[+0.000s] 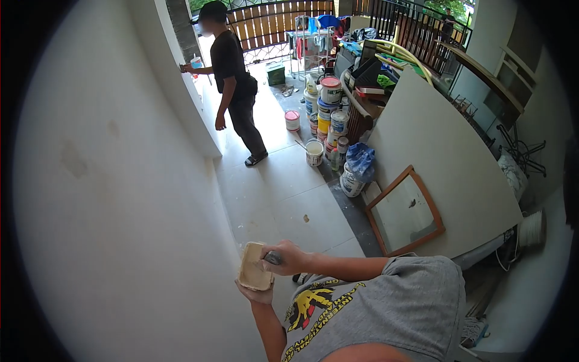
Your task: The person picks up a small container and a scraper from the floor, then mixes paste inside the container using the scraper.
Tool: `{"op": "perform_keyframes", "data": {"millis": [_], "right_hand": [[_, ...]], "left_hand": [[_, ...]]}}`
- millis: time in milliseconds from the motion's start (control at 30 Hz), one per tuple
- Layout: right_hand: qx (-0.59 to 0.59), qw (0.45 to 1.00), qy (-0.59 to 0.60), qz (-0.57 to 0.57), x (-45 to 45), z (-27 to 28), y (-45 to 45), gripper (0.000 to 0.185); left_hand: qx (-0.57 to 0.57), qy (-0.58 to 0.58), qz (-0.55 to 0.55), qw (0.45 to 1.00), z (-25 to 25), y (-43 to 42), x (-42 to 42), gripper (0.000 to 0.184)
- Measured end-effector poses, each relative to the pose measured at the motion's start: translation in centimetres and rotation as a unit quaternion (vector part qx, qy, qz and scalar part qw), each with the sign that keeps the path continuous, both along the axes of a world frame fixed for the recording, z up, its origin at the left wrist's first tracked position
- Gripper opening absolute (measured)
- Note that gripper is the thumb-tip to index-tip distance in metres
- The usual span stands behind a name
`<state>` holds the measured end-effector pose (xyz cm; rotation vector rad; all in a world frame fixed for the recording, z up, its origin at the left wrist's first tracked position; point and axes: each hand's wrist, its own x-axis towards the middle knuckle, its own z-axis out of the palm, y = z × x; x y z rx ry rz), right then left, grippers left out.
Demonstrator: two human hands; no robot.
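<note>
My left hand (256, 294) is closed around the lower edge of a shallow rectangular tray (246, 274) with cream-coloured material on its inside and rim. Over the tray's right side, my right hand (292, 257) is wrapped round a tool with a dark rounded handle (273, 257). The tool's working end is too small to make out. Pale residue marks my fingers. Both hands are in front of my grey shirt, close to the white wall (139, 211) at the left.
A person in dark clothes (232, 78) stands by the wall further ahead, one arm raised to it. Stacked paint buckets (330, 90), an open bucket (314, 153), a wood-framed mirror (404, 212) and a large board (440, 157) line the right side. Another person (447, 25) is outside.
</note>
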<state>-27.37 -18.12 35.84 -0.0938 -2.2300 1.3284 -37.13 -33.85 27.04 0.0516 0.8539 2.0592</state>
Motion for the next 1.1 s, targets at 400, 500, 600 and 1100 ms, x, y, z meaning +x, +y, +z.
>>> {"op": "perform_keyframes", "data": {"millis": [400, 500, 600, 1100], "right_hand": [[0.039, 0.996, -0.008, 0.079, 7.9, -0.7, -14.7, 0.015], [0.005, 0.996, -0.013, 0.086, 9.0, -1.0, -15.6, 0.014], [-0.001, 0.994, -0.026, 0.108, 10.7, -1.0, -17.6, 0.015], [0.012, 0.985, -0.042, 0.167, 9.1, -0.7, -18.7, 0.016]], "left_hand": [[-0.070, -0.106, 0.085, 0.988, -2.9, -17.4, 9.5, 0.068], [-0.052, -0.095, 0.094, 0.990, -2.5, -19.6, 11.0, 0.067], [-0.093, -0.104, 0.146, 0.979, -1.1, -22.5, 13.7, 0.066], [-0.059, -0.143, 0.180, 0.971, -2.7, -24.3, 15.7, 0.067]]}}
